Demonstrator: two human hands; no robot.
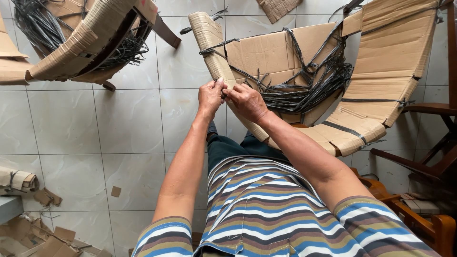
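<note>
A: What fills the view past the hands?

B: A white tiled floor [128, 123], and on it, straight ahead of both hands and running off to the right of them, a curved chair frame wrapped in cardboard [390, 62]. A second wrapped chair [81, 43] lies well off to the left and beyond the hands. A bare wooden chair [423, 166] stands to the right, nearer the person's body.

A: And inside the wrapped frame?

B: A tangle of black plastic straps [309, 85], just past the right hand, spilling across the cardboard lining.

A: Where are the hands themselves?

B: Together, nearly touching, on the cardboard-wrapped arm [214, 47] that slopes from above them down toward the person's lap. The left hand [210, 96] pinches the edge of that arm with its fingertips; the right hand [246, 101] is closed against the same spot from the other side. (Whether a strap end sits between the fingers, I cannot tell; they hide it.)

A: So which step does that look like?

B: I'd judge it as working the wrapping at one point on the arm, either picking at the cardboard or at a strap there. A tied strap [214, 47] circles the arm farther up, beyond the hands.

A: What would the next move ask of them?

B: A firm pinch from one hand while the other steadies the arm, I'd say, since the frame rests loose on the floor.

A: Anything small?

B: Cardboard scraps [115, 191] on the tiles, down to the left of the left forearm.
</note>
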